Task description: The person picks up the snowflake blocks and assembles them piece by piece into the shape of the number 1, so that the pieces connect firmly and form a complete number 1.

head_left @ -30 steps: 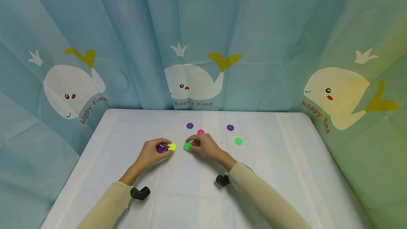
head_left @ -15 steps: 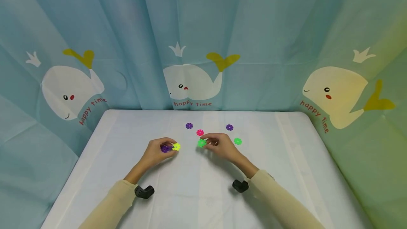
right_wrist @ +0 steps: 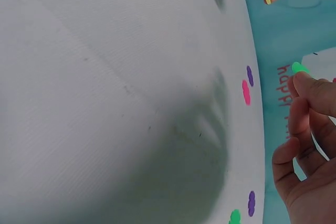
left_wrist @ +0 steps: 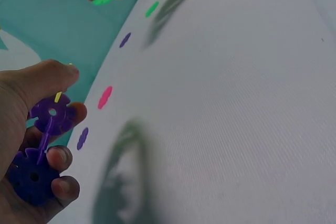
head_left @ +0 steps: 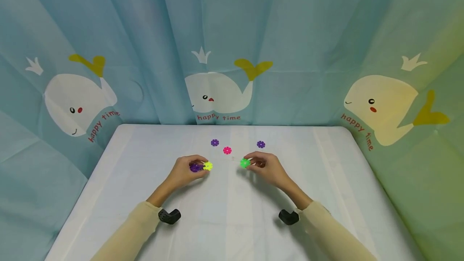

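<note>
My left hand holds a joined chain of plastic snowflake discs above the table. Its purple discs lie within the curled fingers in the left wrist view, and a yellow disc sits at the fingertips end. Across from it, my right hand pinches a single green snowflake disc between thumb and forefinger, apart from the chain. In the right wrist view only the edge of this green disc shows past the thumb.
Farther back on the white table lie a pink disc, one purple disc and another purple disc. A second loose green disc is hidden behind my right hand in the head view. A whale-print curtain surrounds the table.
My right hand has moved right with the green disc, widening the gap between the hands and covering the loose green disc. My left hand has shifted slightly right with the chain.
</note>
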`<state>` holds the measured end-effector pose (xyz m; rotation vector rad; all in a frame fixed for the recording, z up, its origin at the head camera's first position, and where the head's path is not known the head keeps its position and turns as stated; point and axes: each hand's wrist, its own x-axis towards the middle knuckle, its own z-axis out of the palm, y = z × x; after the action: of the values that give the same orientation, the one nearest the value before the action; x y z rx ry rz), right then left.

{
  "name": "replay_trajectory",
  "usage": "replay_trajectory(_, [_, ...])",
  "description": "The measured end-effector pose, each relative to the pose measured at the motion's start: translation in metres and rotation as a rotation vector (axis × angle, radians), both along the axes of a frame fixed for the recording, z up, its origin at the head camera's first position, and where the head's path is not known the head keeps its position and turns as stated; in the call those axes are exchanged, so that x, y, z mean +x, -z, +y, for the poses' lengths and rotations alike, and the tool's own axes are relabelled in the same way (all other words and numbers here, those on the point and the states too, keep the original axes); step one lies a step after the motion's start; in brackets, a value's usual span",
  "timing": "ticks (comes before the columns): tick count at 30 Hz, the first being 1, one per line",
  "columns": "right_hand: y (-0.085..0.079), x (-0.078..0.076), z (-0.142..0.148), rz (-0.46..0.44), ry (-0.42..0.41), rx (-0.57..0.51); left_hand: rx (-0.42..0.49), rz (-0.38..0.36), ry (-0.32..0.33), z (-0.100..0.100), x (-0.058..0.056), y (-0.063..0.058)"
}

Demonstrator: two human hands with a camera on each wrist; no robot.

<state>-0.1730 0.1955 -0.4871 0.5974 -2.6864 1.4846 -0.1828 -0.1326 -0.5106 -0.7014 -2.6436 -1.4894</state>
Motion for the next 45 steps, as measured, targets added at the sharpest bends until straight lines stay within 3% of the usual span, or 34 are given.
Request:
replay_trajectory(10, [-0.002, 0.005, 0.004, 0.005, 0.009, -0.042, -0.04, -0.058, 0.043, 0.015, -0.004, -0.01])
replay_trajectory(20, [-0.024, 0.014, -0.008, 0.047, -0.007, -0.042, -0.09, -0.077, 0.111, 0.041, -0.009, -0.028])
replay_trajectory(24, [-0.019, 0.011, -0.008, 0.042, -0.011, -0.055, -0.088, -0.088, 0.132, 0.052, -0.011, -0.033])
replay_trajectory(32, [-0.012, 0.008, -0.008, 0.066, -0.023, -0.096, -0.099, -0.077, 0.149, 0.062, -0.015, -0.034])
replay_trajectory(45, [-0.009, 0.01, -0.011, 0.102, -0.03, -0.066, -0.049, -0.118, 0.18, 0.069, -0.016, -0.033])
